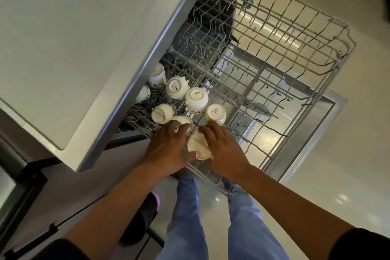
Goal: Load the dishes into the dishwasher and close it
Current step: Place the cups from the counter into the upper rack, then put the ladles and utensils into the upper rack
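The dishwasher's upper wire rack point(285, 53) is pulled out over the open door point(312, 133). Several white cups stand upside down at the rack's near left corner, among them one marked cup point(196, 99) and another point(216, 113). My left hand point(168, 148) lies over an upturned cup point(181, 120), fingers curled on it and its thumb against a cream cup. My right hand point(223, 150) grips that cream cup point(198, 145) from the right side, at the rack's front edge.
A pale countertop point(73, 38) overhangs the dishwasher on the left. Most of the rack to the right and far side holds only bare tines. My legs in blue jeans point(211, 217) stand on the glossy floor below the rack.
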Available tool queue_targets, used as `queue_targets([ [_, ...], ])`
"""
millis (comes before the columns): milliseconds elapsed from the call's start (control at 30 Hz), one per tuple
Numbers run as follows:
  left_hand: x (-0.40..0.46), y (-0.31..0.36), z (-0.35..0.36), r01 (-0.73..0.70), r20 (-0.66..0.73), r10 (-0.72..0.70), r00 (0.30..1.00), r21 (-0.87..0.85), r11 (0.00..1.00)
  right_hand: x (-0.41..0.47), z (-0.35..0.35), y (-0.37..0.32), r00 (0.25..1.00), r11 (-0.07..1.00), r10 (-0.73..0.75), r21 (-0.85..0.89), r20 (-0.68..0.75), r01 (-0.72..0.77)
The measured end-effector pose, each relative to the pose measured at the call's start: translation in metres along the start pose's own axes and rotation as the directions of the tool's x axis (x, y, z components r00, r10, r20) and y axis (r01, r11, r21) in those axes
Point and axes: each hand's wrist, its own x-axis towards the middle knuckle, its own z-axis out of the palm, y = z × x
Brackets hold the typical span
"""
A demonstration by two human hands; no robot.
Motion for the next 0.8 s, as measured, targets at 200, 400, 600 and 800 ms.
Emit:
queue_targets([
  [200, 0.000, -0.001, -0.001, -0.003, -0.023, 0.002, 1.000, -0.054, 0.999, -0.003, -0.009, -0.005, 0.995, 0.998, 0.009, -0.058, 0.104, -0.003],
  [400, -0.013, 0.007, -0.039, -0.069, -0.083, 0.048, 0.995, -0.275, 0.959, -0.002, -0.066, -0.039, 0.991, 1.000, -0.002, -0.015, 0.137, 0.004],
  [600, -0.068, 0.018, -0.122, -0.229, -0.365, 0.033, 0.930, -0.508, 0.830, 0.017, -0.146, -0.116, 0.945, 0.979, -0.063, 0.162, -0.322, 0.121],
  [800, -0.154, -0.028, -0.194, -0.280, -0.636, -0.128, 0.761, -0.500, 0.819, 0.048, -0.189, -0.218, 0.865, 0.926, -0.203, 0.197, -0.458, 0.322],
])
